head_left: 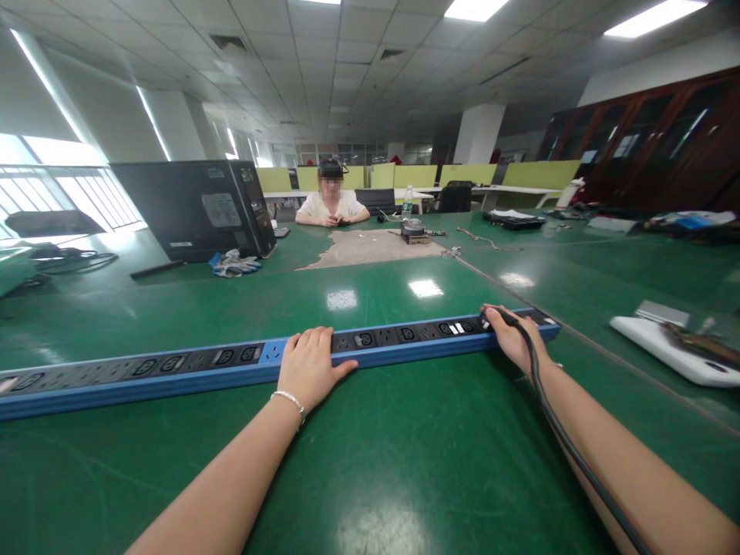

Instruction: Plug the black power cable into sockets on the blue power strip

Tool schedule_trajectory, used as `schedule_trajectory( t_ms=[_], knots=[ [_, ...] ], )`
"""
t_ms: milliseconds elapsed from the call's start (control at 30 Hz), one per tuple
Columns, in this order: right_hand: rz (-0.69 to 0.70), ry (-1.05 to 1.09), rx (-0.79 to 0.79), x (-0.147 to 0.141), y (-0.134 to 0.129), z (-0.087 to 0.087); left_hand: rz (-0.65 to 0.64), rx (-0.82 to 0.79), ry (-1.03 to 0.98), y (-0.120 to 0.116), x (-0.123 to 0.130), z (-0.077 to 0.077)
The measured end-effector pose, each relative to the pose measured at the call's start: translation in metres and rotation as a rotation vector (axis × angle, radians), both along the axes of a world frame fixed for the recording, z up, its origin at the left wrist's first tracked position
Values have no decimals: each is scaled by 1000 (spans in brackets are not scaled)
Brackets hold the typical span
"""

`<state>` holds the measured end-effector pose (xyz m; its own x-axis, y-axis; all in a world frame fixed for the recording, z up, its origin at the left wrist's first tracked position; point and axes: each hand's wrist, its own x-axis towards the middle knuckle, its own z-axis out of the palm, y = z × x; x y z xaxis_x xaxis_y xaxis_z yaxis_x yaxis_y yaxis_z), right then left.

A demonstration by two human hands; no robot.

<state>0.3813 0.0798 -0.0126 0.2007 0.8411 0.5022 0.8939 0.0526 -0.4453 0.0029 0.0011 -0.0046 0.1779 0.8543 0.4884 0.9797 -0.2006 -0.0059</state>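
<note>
A long blue power strip [405, 353] with black sockets lies across the green table. My left hand [309, 366] rests on top of it near the middle, palm down, thumb spread along the front side; nothing shows in its grasp. Near the strip's right end, my right hand [512, 335] grips a black plug, which sits at a socket there. How deep the plug is in cannot be seen. Its black cable [543, 401] runs from the plug back over my right wrist and forearm.
On the green table [370, 289] stand a black computer case [190, 208], with gloves [234, 264] beside it, and a bottle [408, 202]. A white device [664, 351] lies at right. Across the table sits a person [331, 202], hands together on it.
</note>
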Motion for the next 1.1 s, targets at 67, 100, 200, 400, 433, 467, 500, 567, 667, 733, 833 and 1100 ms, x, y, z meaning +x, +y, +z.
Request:
schedule_trajectory(
  t_ms=[67,100,200,400,433,467,500,567,667,733,833,1100],
  knots=[
    [-11,25,-23,-3,-2,1,3,-3,0,0,0,0],
    [-17,36,-34,-5,-3,2,4,-4,-1,0,0,0],
    [-21,9,-18,-10,-7,1,3,-10,-5,0,0,0],
    [-48,-130,67,-14,-15,-5,-8,-8,-26,0,0,0],
    [-43,-147,62,-13,-15,-6,-7,-8,-26,0,0,0],
    [-42,-156,52,-13,-16,-6,-6,-9,-25,0,0,0],
    [-46,-159,40,-13,-16,-7,-5,-10,-22,0,0,0],
    [-60,-150,22,-12,-15,-7,-5,-10,-14,0,0,0],
    [-74,-132,14,-12,-15,-6,-8,-6,-2,-1,0,0],
    [-74,-129,10,-12,-14,-7,-10,-2,0,-1,0,0],
    [-84,-119,12,-13,-13,-8,-8,-1,0,-1,0,0],
    [-91,-32,-68,-10,-7,-3,-8,-7,-12,0,0,1]
  ],
)
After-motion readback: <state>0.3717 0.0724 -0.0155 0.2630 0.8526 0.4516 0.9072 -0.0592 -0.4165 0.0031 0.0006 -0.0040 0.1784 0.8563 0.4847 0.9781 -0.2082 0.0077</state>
